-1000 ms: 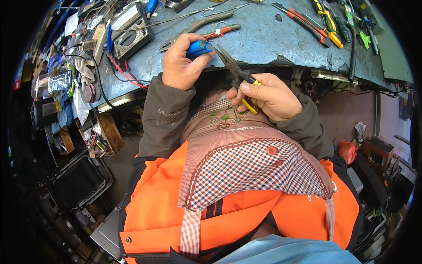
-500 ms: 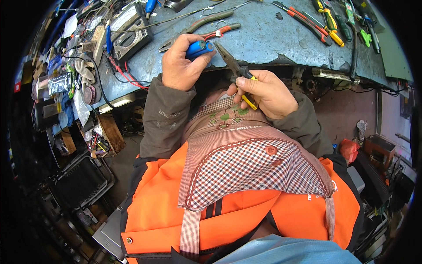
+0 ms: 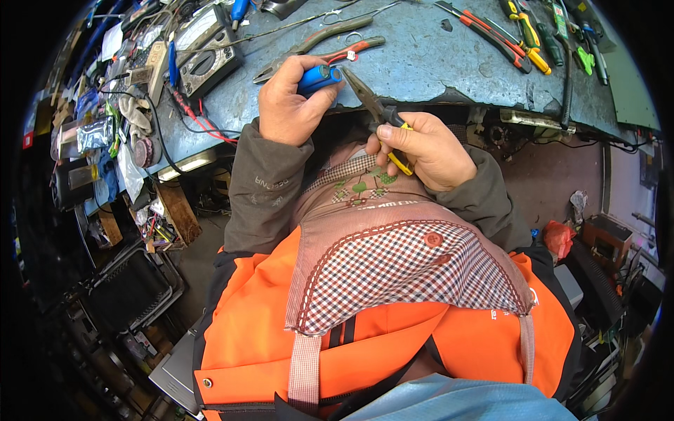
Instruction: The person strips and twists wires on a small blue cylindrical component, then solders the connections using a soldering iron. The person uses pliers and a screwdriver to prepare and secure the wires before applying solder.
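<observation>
My left hand (image 3: 289,105) is closed around a blue battery pack (image 3: 319,80), two cylinders side by side, held just above the bench's near edge. In my right hand (image 3: 434,149) are long-nose pliers (image 3: 365,92) with yellow and black handles. Their jaws point up and to the left, the tips close beside the right end of the pack. Whether the tips touch it I cannot tell. My left fingers partly cover the pack. Behind my left hand, red-handled pliers (image 3: 354,49) lie on the bench.
The blue bench top (image 3: 414,59) has a chipped near edge. An analog multimeter (image 3: 210,64) with red test leads (image 3: 193,116) lies left among clutter. Red-and-black pliers (image 3: 495,43) and several screwdrivers (image 3: 528,31) lie at the far right. A red bag (image 3: 558,240) sits below right.
</observation>
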Available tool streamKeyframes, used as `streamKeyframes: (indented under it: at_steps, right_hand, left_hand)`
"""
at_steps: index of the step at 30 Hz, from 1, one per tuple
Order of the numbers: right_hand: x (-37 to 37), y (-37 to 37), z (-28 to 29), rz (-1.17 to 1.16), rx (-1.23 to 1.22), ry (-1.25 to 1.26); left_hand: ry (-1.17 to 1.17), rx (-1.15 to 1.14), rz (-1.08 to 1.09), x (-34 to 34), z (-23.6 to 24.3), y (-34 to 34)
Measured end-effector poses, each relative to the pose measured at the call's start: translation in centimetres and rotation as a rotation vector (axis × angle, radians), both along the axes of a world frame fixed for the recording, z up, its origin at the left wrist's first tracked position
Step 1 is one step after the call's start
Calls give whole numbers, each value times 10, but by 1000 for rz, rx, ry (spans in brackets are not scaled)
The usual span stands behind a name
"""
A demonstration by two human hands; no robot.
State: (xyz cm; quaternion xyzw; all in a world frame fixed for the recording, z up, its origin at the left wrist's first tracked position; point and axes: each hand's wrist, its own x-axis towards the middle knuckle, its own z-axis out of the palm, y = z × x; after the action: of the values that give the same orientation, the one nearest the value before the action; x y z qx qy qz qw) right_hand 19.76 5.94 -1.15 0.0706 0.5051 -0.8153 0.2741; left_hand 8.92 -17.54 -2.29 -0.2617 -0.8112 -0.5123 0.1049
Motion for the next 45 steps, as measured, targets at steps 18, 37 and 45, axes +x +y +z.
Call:
streamKeyframes:
  at_steps: [18, 37, 45]
  right_hand:
    - [-1, -1, -2, -28, -31, -1]
    - [1, -3, -5, -6, -29, 7]
    - [1, -4, -3, -22, -14, 12]
  left_hand:
    - [-14, -28, -1, 1, 2, 0]
    - [41, 14, 16, -1, -1, 1]
    - [41, 2, 16, 0, 0, 1]
